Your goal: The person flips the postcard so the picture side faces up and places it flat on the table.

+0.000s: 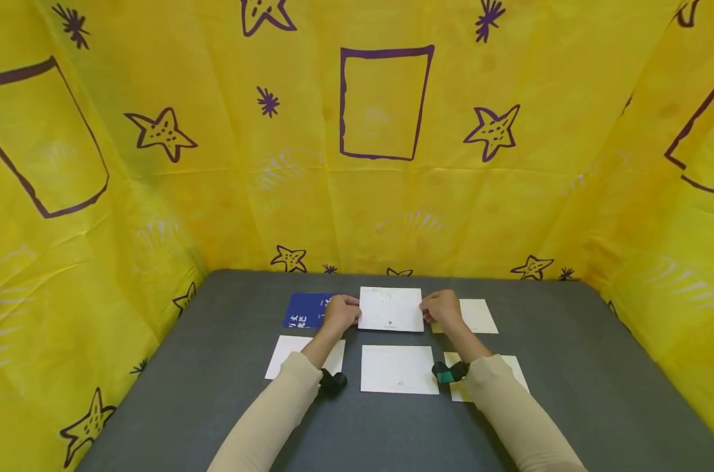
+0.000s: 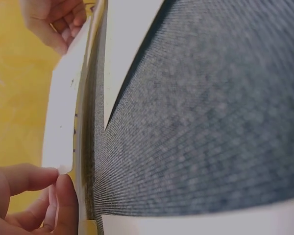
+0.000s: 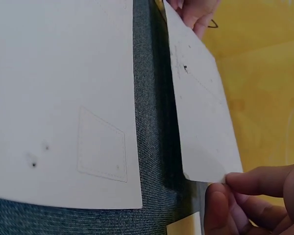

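A white postcard [image 1: 390, 309] with faint print is held between both hands at the middle of the far row, lifted off the dark table and tilted. At its left edge my left hand [image 1: 341, 313] pinches a corner between thumb and index finger, which the left wrist view shows closely. My right hand [image 1: 443, 307] pinches the opposite edge the same way; in the right wrist view the thumb and finger [image 3: 245, 181] meet at the card's corner. Beside the left hand lies a blue card [image 1: 303, 310] with white lettering, partly covered by that hand. A cream card [image 1: 477, 316] lies behind the right hand.
The near row has a white card [image 1: 286, 351] at left, another white card [image 1: 400, 369] in the middle and a cream card [image 1: 516, 370] at right; forearms partly cover the outer two. Yellow patterned cloth [image 1: 386, 216] walls the grey table [image 1: 215, 393] at back and sides.
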Action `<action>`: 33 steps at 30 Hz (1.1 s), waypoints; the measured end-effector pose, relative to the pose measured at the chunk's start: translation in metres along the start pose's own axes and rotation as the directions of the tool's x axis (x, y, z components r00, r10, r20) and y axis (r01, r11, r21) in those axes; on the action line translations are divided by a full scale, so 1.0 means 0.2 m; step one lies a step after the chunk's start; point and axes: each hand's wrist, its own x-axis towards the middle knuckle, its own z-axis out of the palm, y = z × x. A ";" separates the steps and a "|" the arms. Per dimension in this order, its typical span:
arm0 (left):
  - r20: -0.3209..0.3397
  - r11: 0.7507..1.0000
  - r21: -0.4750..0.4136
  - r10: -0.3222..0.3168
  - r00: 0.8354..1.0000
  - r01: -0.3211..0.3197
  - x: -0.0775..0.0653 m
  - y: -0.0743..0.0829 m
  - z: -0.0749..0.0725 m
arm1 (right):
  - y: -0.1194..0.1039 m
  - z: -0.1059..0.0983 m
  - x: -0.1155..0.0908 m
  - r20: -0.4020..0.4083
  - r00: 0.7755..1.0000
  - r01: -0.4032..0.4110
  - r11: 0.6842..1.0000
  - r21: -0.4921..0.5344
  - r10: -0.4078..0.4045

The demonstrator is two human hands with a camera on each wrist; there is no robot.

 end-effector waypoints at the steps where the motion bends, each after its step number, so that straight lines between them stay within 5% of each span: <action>1: -0.004 1.000 -0.007 0.000 1.000 0.000 0.00 0.00 0.00 | 0.00 0.00 0.00 0.000 1.000 -0.002 1.000 0.005 0.002; 18: -0.060 0.990 -0.140 -0.015 0.998 0.006 0.01 0.01 -0.01 | 0.02 -0.01 -0.01 0.005 0.999 0.043 0.995 0.089 -0.044; 33: -0.024 0.973 -0.228 0.018 1.000 -0.023 0.00 0.04 -0.04 | 0.00 -0.05 -0.01 0.002 0.994 0.109 0.978 0.180 -0.112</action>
